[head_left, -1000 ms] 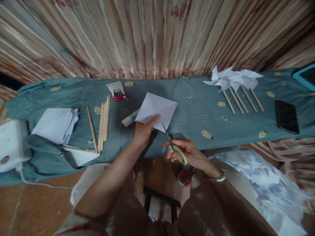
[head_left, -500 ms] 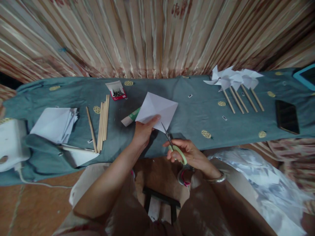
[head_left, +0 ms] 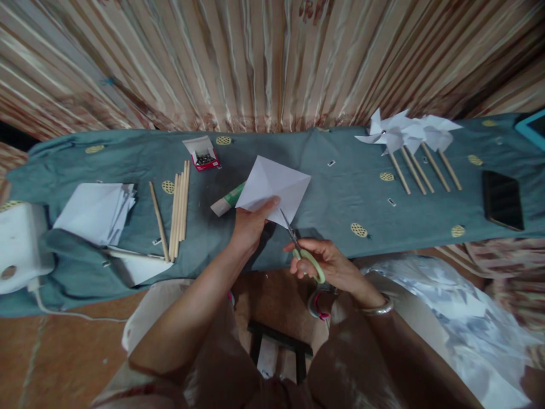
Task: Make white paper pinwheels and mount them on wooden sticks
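My left hand (head_left: pixel 251 227) pinches a square white sheet of paper (head_left: pixel 279 182) near its lower left edge, thumb on top. Crease lines run across the sheet, which is held over the table. In my right hand (head_left: pixel 321 261) is a pair of scissors (head_left: pixel 313 264) with pale green handles, fingers through the loops. Its blades reach onto the paper's lower corner, close to my left thumb. A green and white tube (head_left: pixel 227 200) lies partly hidden behind the paper.
Several wooden sticks (head_left: pixel 179 210) and a stack of white paper (head_left: pixel 91 213) lie left. Behind them stands a small red box of metal pins (head_left: pixel 205 162). Finished paper pinwheels (head_left: pixel 404 133) lie at the right, near a black phone (head_left: pixel 502 199). A white plug box (head_left: pixel 23 250) sits far left.
The view has shifted slightly. Both hands keep nearly the same pose, with the scissor blades still at the paper's lower corner.
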